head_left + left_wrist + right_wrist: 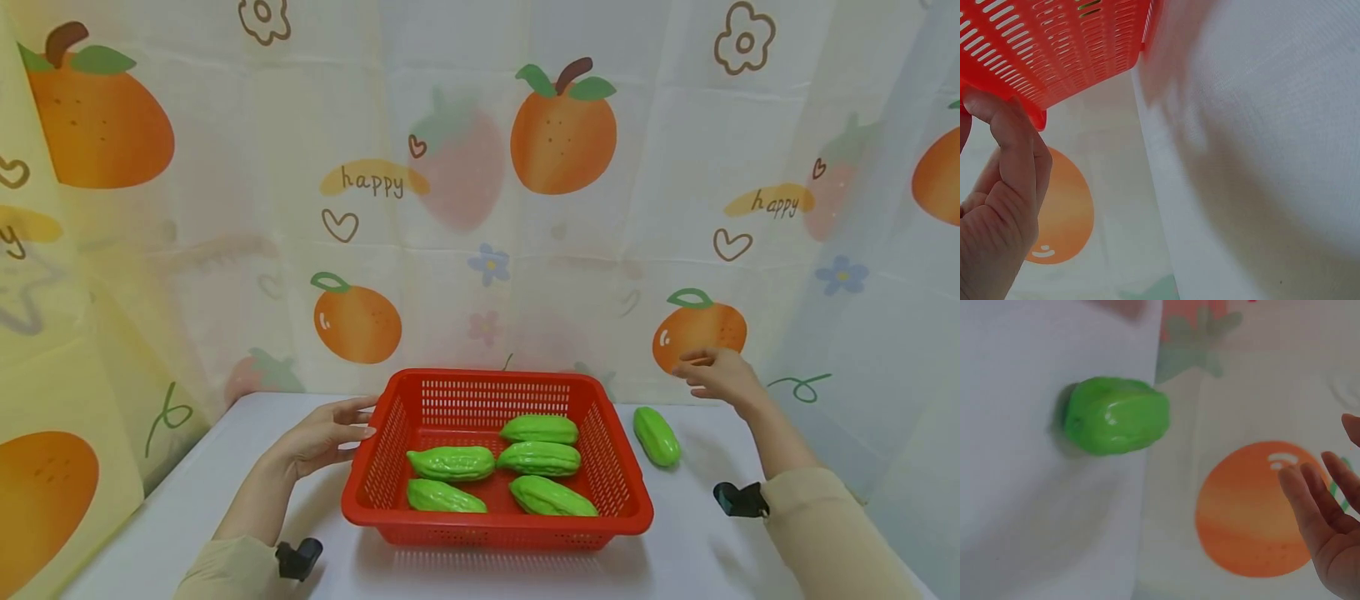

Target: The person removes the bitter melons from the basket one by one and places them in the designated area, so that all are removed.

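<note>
A red plastic basket (495, 521) with slotted walls holds several toy-like green bitter melons (538, 458), shiny and ridged. At its left rim is my left hand (326, 433); in the left wrist view the bent fingers (1016, 140) hold the basket's edge. One more bitter melon (657, 437) lies on the table just right of the basket, and the right wrist view shows this melon (1116, 416) end-on. My right hand (716, 375) is raised above and to the right of it, fingers loosely bent with nothing in them.
The white table (693, 533) ends at a back edge close behind the basket. A curtain (480, 275) printed with oranges, hearts and flowers hangs behind it and along the left side. Dark wrist cameras (741, 500) sit at both cuffs.
</note>
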{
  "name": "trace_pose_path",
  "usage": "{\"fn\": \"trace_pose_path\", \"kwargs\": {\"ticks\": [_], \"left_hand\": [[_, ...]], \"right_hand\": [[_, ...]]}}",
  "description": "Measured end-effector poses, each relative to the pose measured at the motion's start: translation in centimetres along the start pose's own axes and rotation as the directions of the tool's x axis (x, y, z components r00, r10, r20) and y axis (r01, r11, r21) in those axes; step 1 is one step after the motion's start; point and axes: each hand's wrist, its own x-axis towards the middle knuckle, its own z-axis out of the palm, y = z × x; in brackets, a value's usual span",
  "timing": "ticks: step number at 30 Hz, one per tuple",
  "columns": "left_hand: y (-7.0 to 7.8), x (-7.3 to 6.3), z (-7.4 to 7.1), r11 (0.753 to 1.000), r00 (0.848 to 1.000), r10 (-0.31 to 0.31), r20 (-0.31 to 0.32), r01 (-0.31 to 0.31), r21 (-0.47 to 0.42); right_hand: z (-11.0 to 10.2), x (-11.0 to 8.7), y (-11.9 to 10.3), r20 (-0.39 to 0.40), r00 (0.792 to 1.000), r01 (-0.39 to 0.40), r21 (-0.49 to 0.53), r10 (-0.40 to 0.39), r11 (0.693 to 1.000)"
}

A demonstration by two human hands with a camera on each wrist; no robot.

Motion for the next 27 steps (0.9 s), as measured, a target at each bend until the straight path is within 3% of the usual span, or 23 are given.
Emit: {"fn": "trace_pose_path", "kwargs": {"ticks": [13, 27], "left_hand": [[0.1, 0.0, 0.0, 1.000, 1.000, 0.000, 0.002, 0.000, 0.003], [0.1, -0.1, 0.0, 1.000, 1.000, -0.009, 0.006, 0.009, -0.009]], "right_hand": [[1.0, 0.1, -6.9, 0.004, 0.987, 0.161, 0.060, -0.161, 0.985], [3.8, -0.4, -11.9, 0.059, 0.958, 0.267, 0.165, -0.280, 0.949]]}}
